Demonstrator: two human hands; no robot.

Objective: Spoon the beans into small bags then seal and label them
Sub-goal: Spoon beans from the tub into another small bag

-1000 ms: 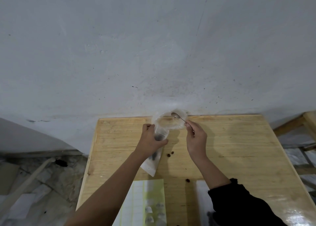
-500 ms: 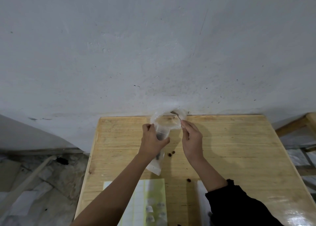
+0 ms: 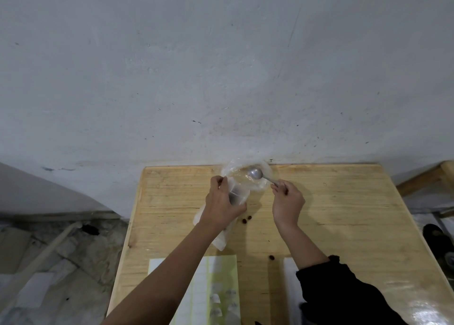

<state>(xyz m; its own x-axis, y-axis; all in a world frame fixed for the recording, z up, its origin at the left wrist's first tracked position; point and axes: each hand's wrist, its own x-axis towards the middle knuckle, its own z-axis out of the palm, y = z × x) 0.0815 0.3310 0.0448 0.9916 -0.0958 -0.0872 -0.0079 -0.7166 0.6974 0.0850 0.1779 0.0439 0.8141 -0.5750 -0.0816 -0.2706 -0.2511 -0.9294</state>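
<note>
Head view: spoon (image 3: 255, 173) now flatter, bowl-up

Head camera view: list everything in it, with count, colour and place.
table: one, light wood, against the wall
wall: one, grey, behind the table
big plastic bag: one, clear, far table edge
spoon: one, silver, bowl in the big plastic bag
small bag: one, clear, over the table, left of the spoon
loose beans: three, dark brown, two mid-table, one nearer
label sheet: one, pale green and white, near table edge
white sheet: one, white, right of the label sheet
wooden frame: one, light wood, right of the table
left hand: one, grips the small bag
right hand: one, pinches the spoon handle
sleeve: one, black, right arm
</note>
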